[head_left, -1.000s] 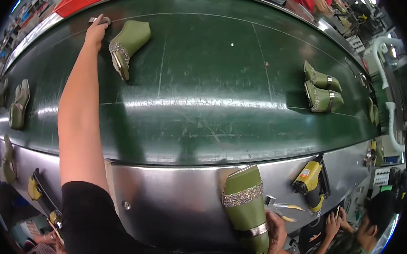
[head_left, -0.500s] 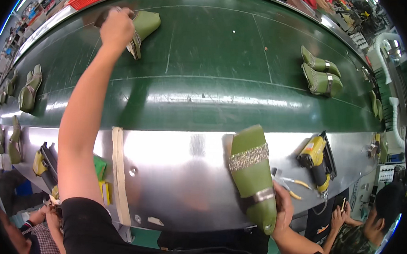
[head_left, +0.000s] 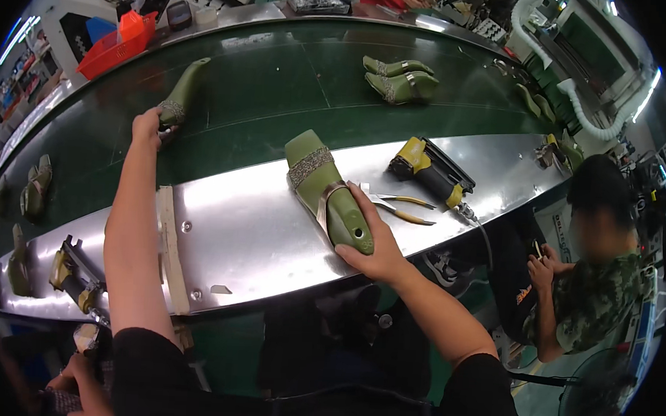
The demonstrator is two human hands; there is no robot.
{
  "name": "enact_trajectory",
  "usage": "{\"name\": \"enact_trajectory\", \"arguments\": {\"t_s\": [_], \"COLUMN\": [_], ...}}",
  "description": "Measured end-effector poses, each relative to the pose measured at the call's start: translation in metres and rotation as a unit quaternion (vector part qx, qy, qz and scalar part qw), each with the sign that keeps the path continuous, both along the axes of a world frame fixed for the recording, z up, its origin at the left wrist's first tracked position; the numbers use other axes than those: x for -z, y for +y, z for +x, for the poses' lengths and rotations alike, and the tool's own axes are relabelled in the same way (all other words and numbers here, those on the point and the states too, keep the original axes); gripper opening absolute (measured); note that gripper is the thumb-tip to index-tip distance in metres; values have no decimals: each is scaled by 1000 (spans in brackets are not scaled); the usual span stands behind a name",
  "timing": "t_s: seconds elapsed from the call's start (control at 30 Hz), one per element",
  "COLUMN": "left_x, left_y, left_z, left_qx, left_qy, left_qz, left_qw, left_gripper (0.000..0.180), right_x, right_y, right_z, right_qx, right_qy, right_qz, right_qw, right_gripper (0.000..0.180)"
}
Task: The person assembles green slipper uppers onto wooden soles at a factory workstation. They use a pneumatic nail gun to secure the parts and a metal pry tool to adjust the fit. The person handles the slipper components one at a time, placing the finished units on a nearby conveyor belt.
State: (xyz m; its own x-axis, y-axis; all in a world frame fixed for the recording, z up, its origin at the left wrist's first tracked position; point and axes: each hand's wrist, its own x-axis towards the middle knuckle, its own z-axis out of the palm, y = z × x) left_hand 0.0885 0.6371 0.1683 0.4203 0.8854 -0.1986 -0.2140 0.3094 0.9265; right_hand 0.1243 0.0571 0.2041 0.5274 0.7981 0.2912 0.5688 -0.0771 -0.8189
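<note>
**Grasping at the Ends**

The near shoe form (head_left: 321,183) is seen over the metal table (head_left: 232,236), its heel end clasped between thumb and fingers of the right hand (head_left: 376,245); whether it is lifted cannot be told. The far shoe form (head_left: 180,96), by the green belt (head_left: 264,89), is grasped at its glittery end by the left hand (head_left: 149,126). Firm pressure on the trim is probably best avoided, and the yellow-handled pliers (head_left: 409,216), just beside the right hand, should be cleared.
</note>
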Motion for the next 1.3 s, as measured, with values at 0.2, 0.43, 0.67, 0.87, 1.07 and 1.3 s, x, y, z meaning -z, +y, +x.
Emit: {"name": "enact_trajectory", "arguments": {"t_s": [0.2, 0.43, 0.67, 0.87, 1.07, 1.3], "left_x": [-49, -111, -145, -167, -195, -185], "left_y": [-95, -207, -269, -342, -360, -392], "left_z": [-77, -133, -149, -106, -79, -83], "left_qx": [70, 134, 339, 394, 290, 356], "left_qy": [-30, -74, -23, 106, 21, -103], "left_qz": [74, 55, 243, 375, 377, 241], "left_qw": [994, 987, 909, 833, 880, 897], "left_gripper": [28, 33, 36, 37, 26, 30], "right_x": [27, 19, -91, -81, -45, -53], "right_y": [40, 80, 1, -88, -105, -47], "right_z": [-45, -67, -18, -16, -51, -42], "right_qx": [14, -29, -82, -140, -14, 136], "right_qy": [24, 52, 120, 76, 330, -135], "right_qz": [66, 73, 167, -67, -53, -278], "right_qw": [997, 996, 975, 985, 942, 941], "right_gripper": [99, 114, 112, 96, 83, 80]}}
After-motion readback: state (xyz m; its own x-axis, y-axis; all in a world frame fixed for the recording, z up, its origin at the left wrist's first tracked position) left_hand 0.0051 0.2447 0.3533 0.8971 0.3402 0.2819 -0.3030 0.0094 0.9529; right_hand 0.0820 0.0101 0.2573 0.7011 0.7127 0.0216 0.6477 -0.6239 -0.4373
